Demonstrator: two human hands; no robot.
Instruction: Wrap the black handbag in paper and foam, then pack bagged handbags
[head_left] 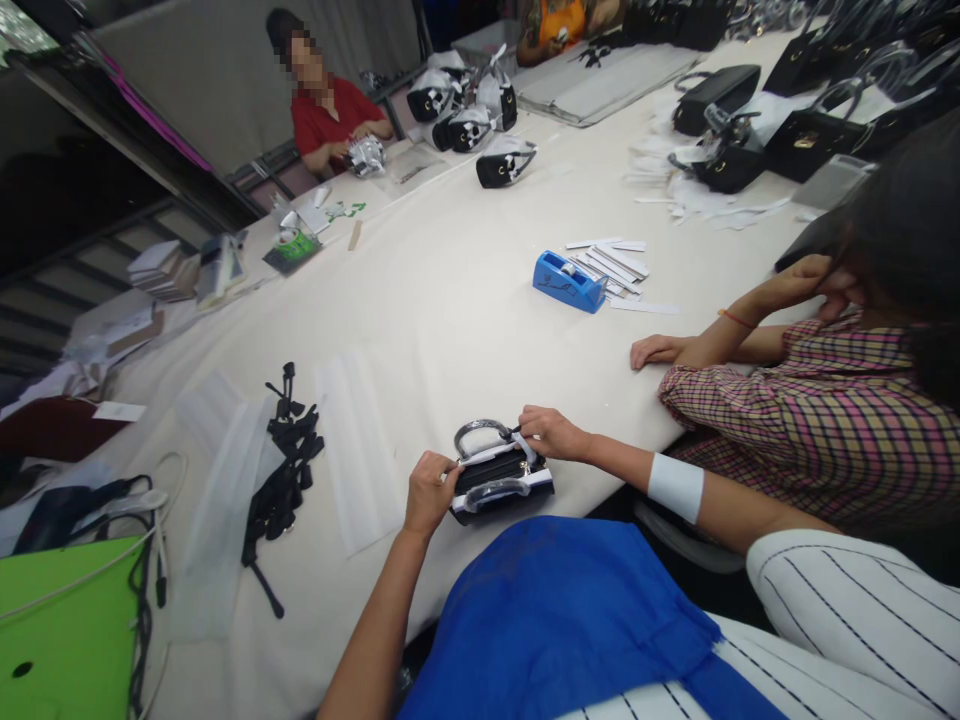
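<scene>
A small black handbag [499, 468] with wrapped handles and white wrapping strips stands on the table close to my body. My left hand [433, 490] grips its left end, fingers closed at the top edge. At the bag's upper right corner, my right hand [553, 434] pinches a dark strap end beside a white strip. A pile of black straps [283, 465] lies left of my hands, on and beside thin white foam sheets [358, 450].
A blue tape dispenser [568, 282] stands before a heap of white strips [616, 268]. A person in a checked shirt [810, 420] leans on the table at right. Wrapped black bags [465, 105] stand farther back. A green box [67, 630] and cables are at lower left.
</scene>
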